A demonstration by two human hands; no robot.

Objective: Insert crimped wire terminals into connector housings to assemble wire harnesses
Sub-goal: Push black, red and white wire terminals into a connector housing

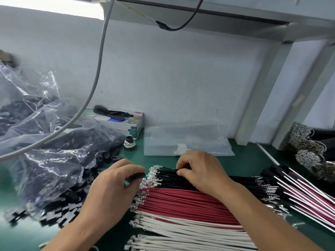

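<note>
Rows of crimped wires lie side by side on the green mat: black wires [166, 175] farthest, red wires [181, 201] in the middle, white wires [181, 232] nearest, metal terminals pointing left. My left hand [112, 185] holds a small black connector housing [138, 175] between thumb and fingers, just left of the black wires' terminals. My right hand [199, 171] rests on the black wires, its fingertips pinching one of them. Loose black housings [59, 212] spill from a clear plastic bag [45, 151] at the left.
Finished harnesses [299, 192] lie at the right, with bundles of terminals [308, 153] behind them. A flat clear bag [184, 140], a glove box [125, 122] and a black cap with rubber bands [129, 143] sit by the back wall. A grey cable [97, 73] hangs across the left.
</note>
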